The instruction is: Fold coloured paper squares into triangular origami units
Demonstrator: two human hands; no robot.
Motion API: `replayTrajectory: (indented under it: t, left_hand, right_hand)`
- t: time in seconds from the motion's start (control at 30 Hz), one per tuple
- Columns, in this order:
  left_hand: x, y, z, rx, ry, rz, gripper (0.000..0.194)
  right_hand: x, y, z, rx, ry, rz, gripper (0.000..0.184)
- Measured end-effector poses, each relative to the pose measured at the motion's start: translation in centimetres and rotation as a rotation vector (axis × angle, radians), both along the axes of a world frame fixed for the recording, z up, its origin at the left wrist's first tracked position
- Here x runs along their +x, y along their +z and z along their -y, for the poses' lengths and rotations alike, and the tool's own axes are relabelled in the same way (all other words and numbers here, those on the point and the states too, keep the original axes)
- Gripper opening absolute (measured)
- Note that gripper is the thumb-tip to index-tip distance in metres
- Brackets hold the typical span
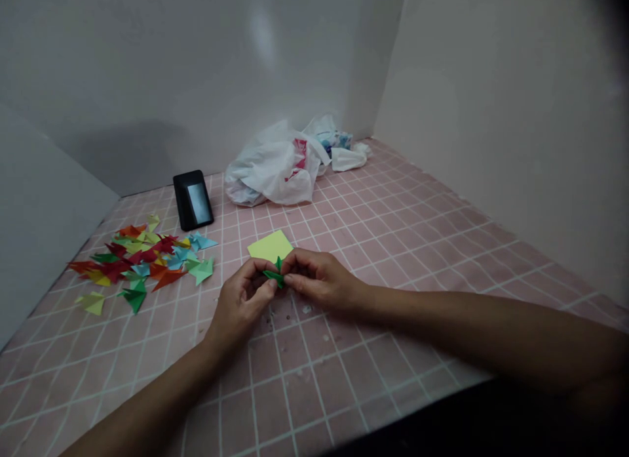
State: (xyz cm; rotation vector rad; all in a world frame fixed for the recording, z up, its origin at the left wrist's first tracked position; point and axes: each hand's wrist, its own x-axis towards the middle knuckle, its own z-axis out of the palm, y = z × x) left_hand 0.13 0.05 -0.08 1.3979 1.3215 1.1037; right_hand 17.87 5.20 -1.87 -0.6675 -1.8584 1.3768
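left hand (240, 301): near the centre of the frame, thumb and fingers pinched on the left part of the green paper (274, 275).
right hand (328, 281): just right of centre, fingertips pinching the same piece's right side.
green paper: small, folded, one point upward, between both hands, slightly below mid-frame.
yellow paper (270, 246): flat, just above the hands.
pile (116, 270): many-coloured folded papers, left of the frame.
black device (184, 204): above the pile.
bags (280, 165): white, crumpled, upper centre.
cloth (393, 240): pink, white grid.
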Motion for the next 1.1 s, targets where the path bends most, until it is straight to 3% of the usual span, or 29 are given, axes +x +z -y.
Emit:
replayTrajectory:
  t: [0.23, 0.47, 0.63, 0.9, 1.1]
  left_hand:
    - [0.27, -0.3, 0.5, 0.186, 0.0, -0.167, 0.02]
    - [0.46, -0.62, 0.81, 0.357, 0.014, -0.288, 0.024]
    - [0.22, -0.85, 0.86, 0.454, 0.045, -0.304, 0.014]
    - [-0.43, -0.45, 0.96, 0.79, 0.034, -0.475, 0.022]
    - [-0.36, 0.08, 0.99, 0.896, 0.019, -0.581, 0.025]
  right_hand:
    - [-0.03, -0.11, 0.17, 0.27, -0.061, 0.05, 0.01]
    - [0.12, -0.06, 0.76, 0.444, -0.117, 0.02, 0.009]
    - [0.17, -0.08, 0.75, 0.514, -0.139, -0.053, 0.009]
    - [0.24, 0.28, 0.89, 0.622, -0.109, -0.15, 0.013]
    - [0.41, 0.36, 0.86, 0.662, -0.094, -0.132, 0.012]
